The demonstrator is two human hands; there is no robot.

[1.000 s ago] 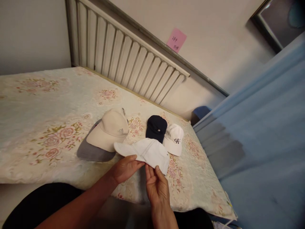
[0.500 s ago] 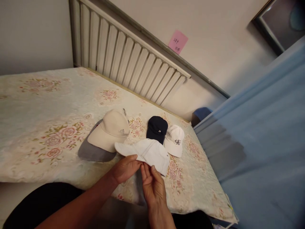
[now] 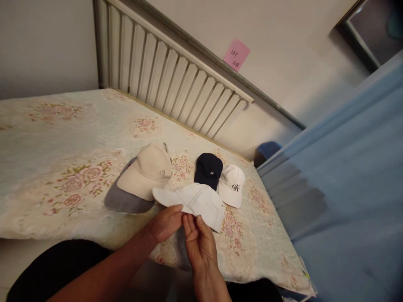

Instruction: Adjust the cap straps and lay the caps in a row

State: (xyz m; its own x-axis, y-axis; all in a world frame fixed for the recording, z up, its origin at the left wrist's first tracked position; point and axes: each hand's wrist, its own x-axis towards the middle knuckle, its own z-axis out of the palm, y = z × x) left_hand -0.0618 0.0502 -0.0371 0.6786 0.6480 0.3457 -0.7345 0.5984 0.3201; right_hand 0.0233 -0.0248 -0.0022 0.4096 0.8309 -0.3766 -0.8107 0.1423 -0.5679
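A white baseball cap (image 3: 197, 201) is held above the near part of the bed, its brim to the left. My left hand (image 3: 166, 222) grips its lower edge near the brim, thumb on top and the other fingers hidden beneath. Just right of it, my right hand (image 3: 200, 241) is palm up, thumb and fingertips closed on the cap's lower edge. A beige cap (image 3: 147, 167) lies left of my hands on top of a grey cap (image 3: 127, 199). Beyond the held cap sit a navy cap (image 3: 208, 167) and a white cap with black letters (image 3: 232, 186).
A flower-patterned bedspread (image 3: 72, 142) lies under the caps. Behind it a white radiator (image 3: 176, 79) runs along the wall, with a pink paper (image 3: 236, 54) above. A blue curtain (image 3: 346, 188) hangs along the right side. A dark blue object (image 3: 268, 150) stands at the far corner.
My right hand's fingertips have shifted slightly left along the cap's edge, closer to my left hand. The held cap and my left hand stay nearly the same; the view has shifted slightly.
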